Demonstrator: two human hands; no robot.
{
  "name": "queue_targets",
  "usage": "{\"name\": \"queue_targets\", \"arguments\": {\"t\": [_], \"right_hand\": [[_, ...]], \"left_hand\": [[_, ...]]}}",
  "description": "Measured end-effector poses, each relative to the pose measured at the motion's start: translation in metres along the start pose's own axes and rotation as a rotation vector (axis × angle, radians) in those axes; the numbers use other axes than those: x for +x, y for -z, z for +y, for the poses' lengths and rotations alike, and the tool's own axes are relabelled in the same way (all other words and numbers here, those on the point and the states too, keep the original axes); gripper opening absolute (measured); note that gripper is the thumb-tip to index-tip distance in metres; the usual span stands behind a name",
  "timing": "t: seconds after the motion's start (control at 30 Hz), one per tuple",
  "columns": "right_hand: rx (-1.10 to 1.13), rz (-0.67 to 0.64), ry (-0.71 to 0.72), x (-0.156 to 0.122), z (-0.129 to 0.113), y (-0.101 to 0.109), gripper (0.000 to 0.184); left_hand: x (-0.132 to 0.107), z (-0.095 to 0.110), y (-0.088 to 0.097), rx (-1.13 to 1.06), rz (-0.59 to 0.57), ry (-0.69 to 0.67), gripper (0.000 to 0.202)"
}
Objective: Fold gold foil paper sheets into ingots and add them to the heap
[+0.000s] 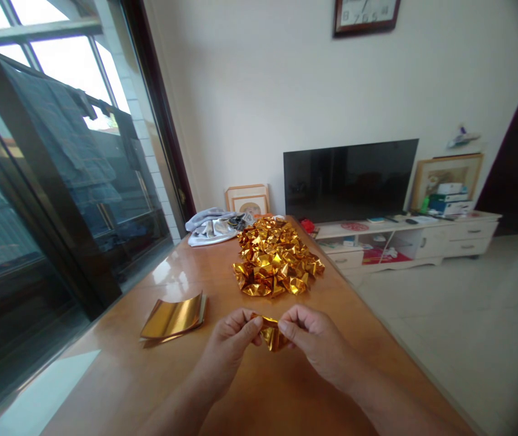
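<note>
Both of my hands hold one small piece of gold foil paper [271, 335] above the wooden table [159, 375]. My left hand [231, 339] pinches its left end with thumb and fingers closed. My right hand [308, 338] pinches its right end the same way. The foil between them is creased and partly folded. Beyond my hands lies a heap of several folded gold foil pieces [274, 257]. A flat stack of gold foil sheets [174, 316] rests on the table to the left of my left hand.
A grey cloth bundle [213, 227] lies at the table's far end. Glass sliding doors [49, 200] run along the left. A television [349, 178] stands on a white low cabinet [422, 239] at the right, with tiled floor [458, 327] beside the table.
</note>
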State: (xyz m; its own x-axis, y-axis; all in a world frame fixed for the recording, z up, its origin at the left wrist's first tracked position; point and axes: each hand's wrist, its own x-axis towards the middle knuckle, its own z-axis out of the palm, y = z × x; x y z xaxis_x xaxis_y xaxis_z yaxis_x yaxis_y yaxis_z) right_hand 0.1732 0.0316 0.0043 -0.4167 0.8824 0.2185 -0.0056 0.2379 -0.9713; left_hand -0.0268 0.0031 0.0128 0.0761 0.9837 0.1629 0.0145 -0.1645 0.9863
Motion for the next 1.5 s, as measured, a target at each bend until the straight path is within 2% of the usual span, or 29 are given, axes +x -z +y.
{"name": "queue_targets", "arguments": {"t": [0.4,0.67,0.73,0.93,1.5], "right_hand": [[0.028,-0.023,0.017,-0.0018,-0.0025,-0.0006,0.026],[0.01,-0.04,0.013,-0.0002,-0.0008,-0.0016,0.027],[-0.007,-0.043,0.019,0.0001,0.0,-0.0018,0.026],[-0.065,-0.028,0.042,-0.0004,0.0007,-0.002,0.022],[-0.057,-0.05,0.031,-0.0003,0.0001,-0.0029,0.021]], "left_hand": [[-0.0012,-0.0058,0.0003,-0.149,0.009,0.033,0.026],[-0.0026,-0.0048,-0.0048,-0.2,-0.117,0.038,0.02],[-0.0029,-0.0052,-0.0051,-0.182,-0.133,0.044,0.02],[-0.003,-0.0031,-0.0033,-0.075,-0.085,0.047,0.022],[-0.0035,-0.0023,-0.0004,0.014,-0.078,0.066,0.023]]}}
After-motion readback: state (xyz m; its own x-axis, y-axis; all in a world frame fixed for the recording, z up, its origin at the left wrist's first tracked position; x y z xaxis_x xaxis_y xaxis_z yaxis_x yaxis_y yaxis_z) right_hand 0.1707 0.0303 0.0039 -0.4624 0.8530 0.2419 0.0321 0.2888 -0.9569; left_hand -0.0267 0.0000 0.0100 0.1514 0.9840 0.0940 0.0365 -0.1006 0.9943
